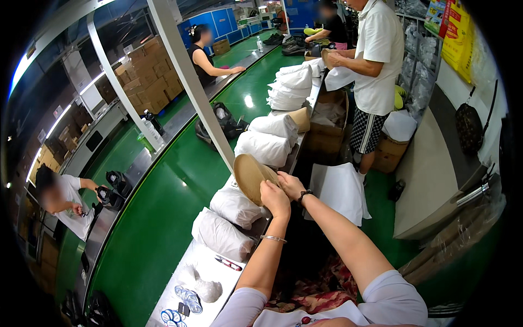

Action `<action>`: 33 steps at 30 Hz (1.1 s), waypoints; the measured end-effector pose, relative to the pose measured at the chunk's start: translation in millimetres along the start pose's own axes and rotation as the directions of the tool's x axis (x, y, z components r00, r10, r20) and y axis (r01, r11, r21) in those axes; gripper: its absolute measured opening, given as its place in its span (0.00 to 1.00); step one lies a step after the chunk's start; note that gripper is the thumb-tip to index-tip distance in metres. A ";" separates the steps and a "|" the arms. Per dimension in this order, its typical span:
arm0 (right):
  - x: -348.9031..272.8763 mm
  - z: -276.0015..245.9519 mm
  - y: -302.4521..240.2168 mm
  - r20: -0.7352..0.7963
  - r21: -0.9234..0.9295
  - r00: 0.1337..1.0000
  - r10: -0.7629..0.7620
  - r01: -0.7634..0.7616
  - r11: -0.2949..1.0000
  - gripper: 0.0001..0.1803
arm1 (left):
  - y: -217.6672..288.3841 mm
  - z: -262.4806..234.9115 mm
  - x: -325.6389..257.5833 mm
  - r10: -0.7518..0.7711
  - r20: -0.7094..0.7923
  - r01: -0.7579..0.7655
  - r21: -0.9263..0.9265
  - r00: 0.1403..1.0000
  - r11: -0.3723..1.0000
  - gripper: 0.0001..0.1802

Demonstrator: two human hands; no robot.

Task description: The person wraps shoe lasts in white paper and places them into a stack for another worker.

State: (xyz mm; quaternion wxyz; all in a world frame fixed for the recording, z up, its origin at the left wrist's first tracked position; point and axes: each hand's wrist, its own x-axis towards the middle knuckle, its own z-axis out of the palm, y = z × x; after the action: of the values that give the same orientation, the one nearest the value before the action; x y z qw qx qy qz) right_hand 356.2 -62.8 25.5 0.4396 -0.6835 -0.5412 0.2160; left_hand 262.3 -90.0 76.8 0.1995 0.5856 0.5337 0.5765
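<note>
My L hand (275,198) and R hand (291,185) are both closed on a curved tan piece (249,177), prob. card — fingers gripping its R end, close together, w/ the L hand nearer my body. The piece is up in front of me, over the edge of the white worktop (182,260), tilted, its broad rounded end pointing away to the L. Can't tell if its underside touches anything.

Just this side of it lie two white-wrapped bundles (220,234), side by side; beyond it, more white bundles (264,148) run up the line, w/ a second tan piece (300,117) next to them. Near my L forearm: red-handled snips (228,264), a clear plastic lump (208,290) & some round blue-and-white stickers (172,316) at the near end.

To my R, low down, white sheets (338,191) hang or lie flat — can't tell which. Green belt (158,212) runs along the L of the worktop, w/ black shoes (222,121) on it. Co-worker (379,54) in a white shirt stands ahead, R side.
</note>
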 end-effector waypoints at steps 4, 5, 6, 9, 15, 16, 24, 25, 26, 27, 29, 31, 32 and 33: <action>7.1 -0.9 -2.6 -0.030 0.007 0.999 0.042 -0.042 0.999 0.24 | 11.0 -8.6 1.6 0.050 -0.072 -0.053 -0.038 0.996 0.998 0.13; 8.5 -1.4 -2.2 -0.047 0.035 0.997 0.066 -0.064 0.997 0.25 | 18.5 -13.4 2.3 0.042 -0.070 -0.047 -0.067 0.997 0.997 0.13; 7.2 -2.6 -6.0 0.037 0.115 0.993 0.108 -0.112 0.987 0.25 | 25.4 -20.0 4.5 0.031 -0.071 -0.038 -0.092 0.997 0.995 0.13; -8.6 5.6 -14.9 -0.096 0.112 0.992 -0.077 0.088 0.990 0.24 | 42.2 -42.6 12.3 0.012 -0.095 -0.029 -0.183 0.995 0.983 0.14; -16.9 9.6 2.8 -0.014 0.008 0.971 -0.240 0.240 0.971 0.23 | 68.7 -89.2 2.1 -0.044 -0.004 0.036 -0.497 0.999 0.867 0.13; -11.5 12.0 2.8 0.011 -0.039 0.959 -0.285 0.285 0.958 0.24 | 69.5 -93.8 -2.3 -0.077 0.008 0.069 -0.550 0.997 0.832 0.13; -34.1 -48.9 -10.9 -0.430 0.061 0.887 -0.171 0.217 0.974 0.15 | 56.5 -124.5 -57.0 -0.162 0.320 0.343 -0.669 0.934 0.659 0.10; -42.9 -66.1 4.5 -0.444 0.016 0.880 -0.171 0.199 0.980 0.13 | 51.0 -129.2 -67.7 -0.161 0.389 0.384 -0.607 0.907 0.695 0.09; -50.0 -78.0 33.3 -0.490 -0.018 0.849 -0.197 0.217 0.976 0.13 | 31.5 -128.4 -81.3 -0.112 0.442 0.360 -0.531 0.890 0.768 0.09; -60.8 -85.6 52.5 -0.477 -0.071 0.861 -0.175 0.160 0.984 0.13 | 23.8 -127.6 -90.7 -0.182 0.514 0.453 -0.472 0.838 0.756 0.09; -85.3 -97.1 149.1 -0.347 -0.359 0.932 -0.102 -0.032 0.933 0.20 | 11.6 -116.3 -108.1 -0.269 0.666 0.583 -0.304 0.696 0.754 0.10; -108.1 -86.6 214.1 -0.233 -0.432 0.972 0.043 -0.143 0.890 0.26 | -24.4 -106.3 -128.8 -0.361 0.719 0.665 -0.188 0.594 0.723 0.11; -107.0 -84.1 219.9 -0.162 -0.496 0.982 0.092 -0.162 0.853 0.28 | -39.1 -101.6 -137.2 -0.415 0.726 0.702 -0.131 0.549 0.700 0.11; -104.9 -77.3 221.5 -0.096 -0.553 0.985 0.144 -0.172 0.815 0.29 | -44.8 -97.1 -141.2 -0.460 0.725 0.743 -0.105 0.512 0.661 0.11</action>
State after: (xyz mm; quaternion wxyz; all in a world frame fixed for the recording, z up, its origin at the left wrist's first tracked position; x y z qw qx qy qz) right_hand 504.0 -194.8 -138.1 0.2144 -0.8297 -0.5110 0.0670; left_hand 191.5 -232.0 -1.7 0.6775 0.4605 0.4721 0.3258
